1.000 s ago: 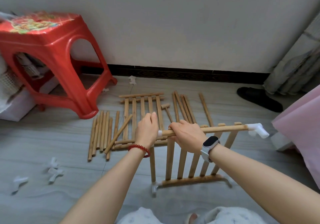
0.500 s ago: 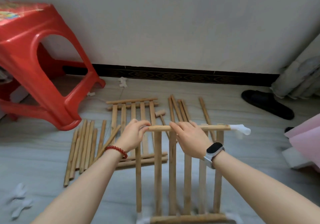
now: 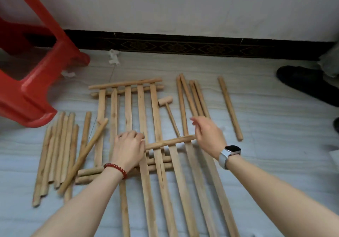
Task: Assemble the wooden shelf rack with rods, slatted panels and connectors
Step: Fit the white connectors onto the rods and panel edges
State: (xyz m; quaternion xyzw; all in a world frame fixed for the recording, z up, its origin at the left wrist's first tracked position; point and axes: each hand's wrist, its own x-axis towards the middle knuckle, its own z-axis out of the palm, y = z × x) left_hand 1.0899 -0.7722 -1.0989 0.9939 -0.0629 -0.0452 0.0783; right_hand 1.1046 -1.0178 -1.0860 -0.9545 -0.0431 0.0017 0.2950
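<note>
Left hand (image 3: 128,150): curled shut around the left end of the top rail (image 3: 170,142) of the near slatted panel (image 3: 183,190).
Right hand (image 3: 209,135): open, fingers loose, at the rail's right end, grip unclear.
Near slatted panel: slats running toward the floor's near edge.
Second slatted panel (image 3: 128,108): flat on the floor (image 3: 275,145), toward the wall.
Loose rods (image 3: 56,154): bundled at left near the red stool (image 3: 27,89); more rods (image 3: 194,99) at right.
Wooden mallet (image 3: 168,112): between panel and right rods.
White connector (image 3: 113,56): by the skirting.

Mallet (image 3: 167,111) between slatted panel (image 3: 128,112) and rods (image 3: 192,99)
</note>
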